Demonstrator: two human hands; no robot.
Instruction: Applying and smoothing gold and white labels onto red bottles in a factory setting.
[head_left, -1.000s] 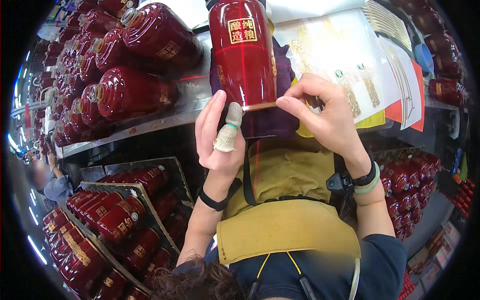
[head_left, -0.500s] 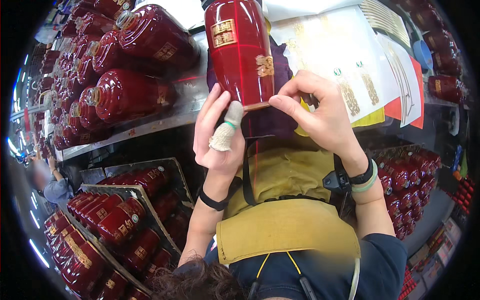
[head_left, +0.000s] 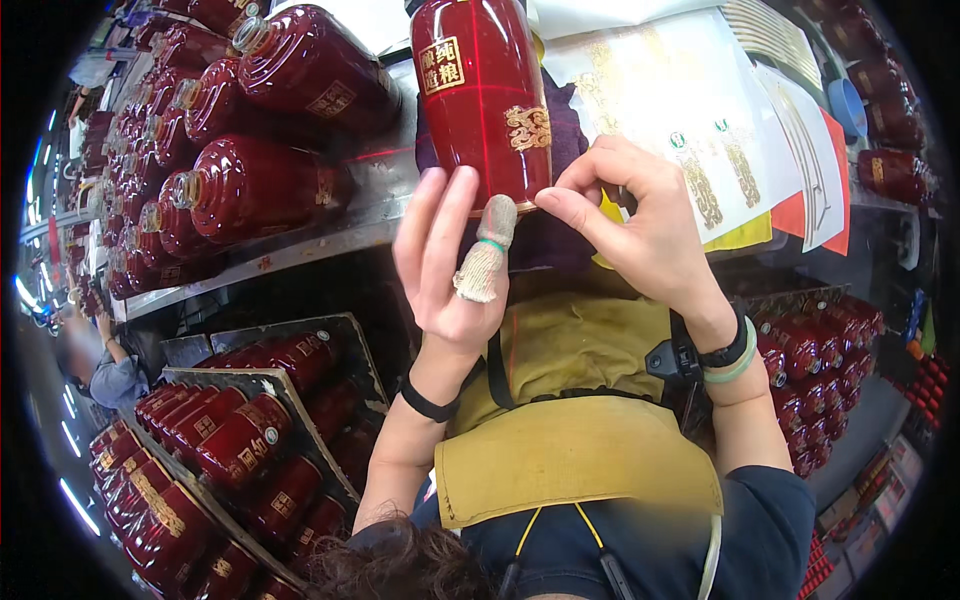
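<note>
A glossy dark red bottle (head_left: 480,110) with gold decals lies on a dark purple cloth (head_left: 562,125), its base toward me. A thin gold line (head_left: 527,207) runs along the base edge. My left hand (head_left: 455,255) is open by the left side of the base, with fingers stretched out. A grey knitted finger cover (head_left: 484,250) with a green band sits on one of its fingers, its tip at the base edge. My right hand (head_left: 635,215) is closed in a pinch at the base's right corner. What its fingertips hold is too small to make out.
Several red bottles (head_left: 260,190) lie on the metal bench at left. Decal sheets (head_left: 715,150) and a sheet of curved strips (head_left: 805,165) lie at right, near a blue cup (head_left: 846,108). Racks of bottles (head_left: 240,440) stand below on both sides. A person (head_left: 115,370) is at far left.
My left hand has moved right along the base, and its fingers have straightened away from the bottle's left side. The bottle has turned slightly, bringing its decals further round. My right hand keeps its pinch.
</note>
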